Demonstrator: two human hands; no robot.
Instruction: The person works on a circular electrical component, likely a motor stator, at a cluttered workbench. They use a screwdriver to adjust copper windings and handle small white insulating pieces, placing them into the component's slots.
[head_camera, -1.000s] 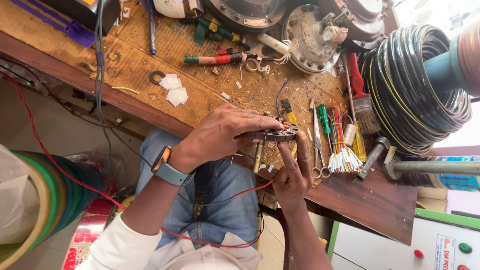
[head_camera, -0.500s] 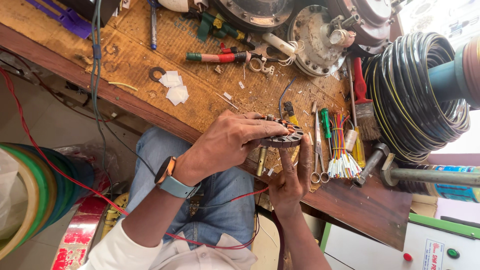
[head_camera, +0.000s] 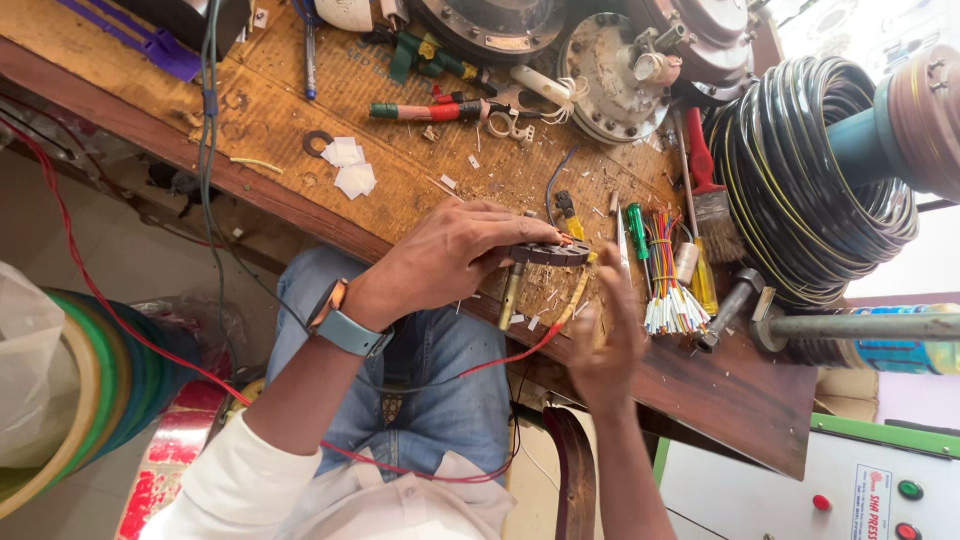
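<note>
Bench (head_camera: 300, 150) runs diagonally across the view, the person's knees under its near edge. Left hand (head_camera: 450, 255) sits over a small stator (head_camera: 550, 253) at that edge; right hand (head_camera: 610, 335) just right of it, below the stator. Wire (head_camera: 505, 358) runs from the stator area down over the lap. Wire bundle (head_camera: 665, 275) lies right of the stator, screwdriver (head_camera: 638, 230) between them, brush (head_camera: 708, 195) beyond the bundle. Cable coil (head_camera: 810, 180) sits at the bench's right end, motor covers (head_camera: 620, 60) at the far edge. Paper scraps (head_camera: 350, 168) and a washer (head_camera: 318, 143) lie left of the hands. Tape rolls (head_camera: 90, 400) stand on the floor at far left.
</note>
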